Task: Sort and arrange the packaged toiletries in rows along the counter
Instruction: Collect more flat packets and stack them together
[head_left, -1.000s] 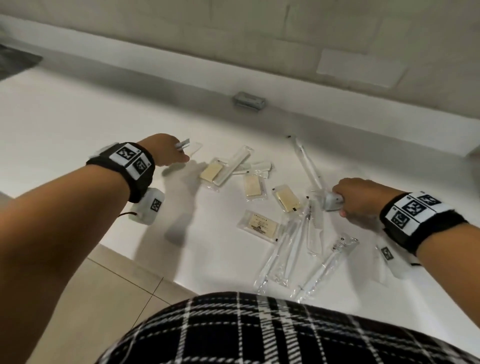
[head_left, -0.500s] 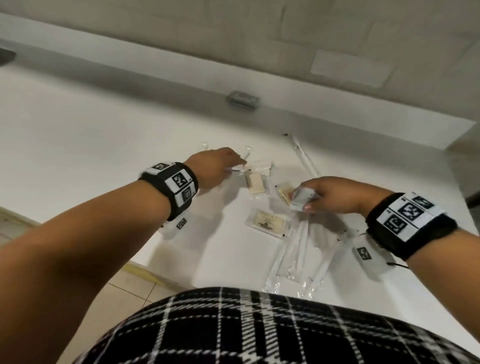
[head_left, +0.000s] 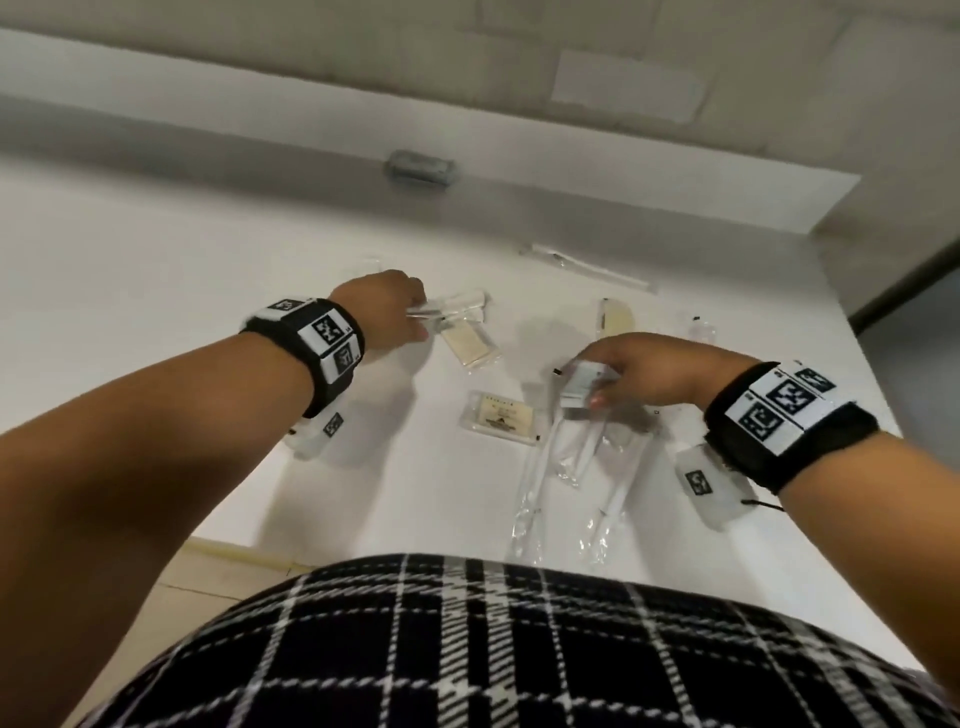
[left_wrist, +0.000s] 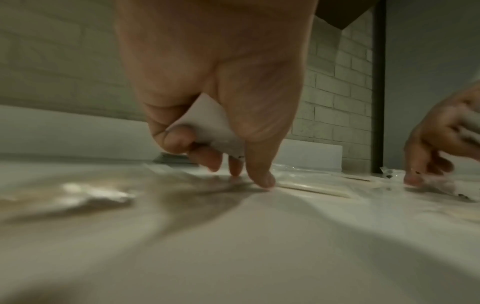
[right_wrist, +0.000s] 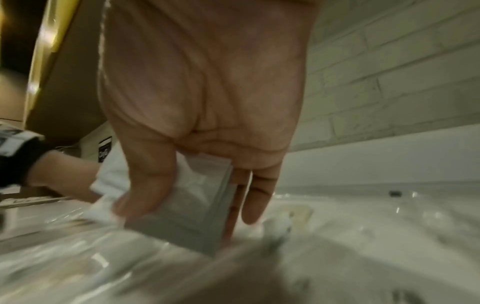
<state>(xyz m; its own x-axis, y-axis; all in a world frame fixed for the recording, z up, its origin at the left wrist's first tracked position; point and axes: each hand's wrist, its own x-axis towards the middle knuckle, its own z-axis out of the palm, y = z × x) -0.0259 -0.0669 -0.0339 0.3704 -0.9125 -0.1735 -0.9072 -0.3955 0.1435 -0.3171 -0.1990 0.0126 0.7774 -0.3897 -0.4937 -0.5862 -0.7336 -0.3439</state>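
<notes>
On the white tabletop (head_left: 156, 291) the packaged toiletries lie scattered, not yet in rows: long clear sleeves (head_left: 535, 483) nearest the body, a labelled flat packet (head_left: 501, 418) at centre, a cream-coloured sachet (head_left: 470, 345) beyond it.

Right hand (head_left: 649, 374): thumb and fingers clamped on a small stack of flat white packets (right_wrist: 189, 197), held just above the clear sleeves.

Left hand (head_left: 382, 312): curled fingers keep a white packet (left_wrist: 210, 127) tucked against the palm; fingertips (left_wrist: 263, 179) touch the tabletop at the edge of a clear wrapper (head_left: 457, 306) (blurred; I cannot tell whether they pinch it).

Handling, judged: all items light. Film wrappers look slick and crinkly, likely to slide against each other in a stack, so pinch across the flat faces, thumb on top. Long sleeves are limp; take them near mid-length, or they will droop. Flat sachets lie flush; lift at a sealed edge.
</notes>
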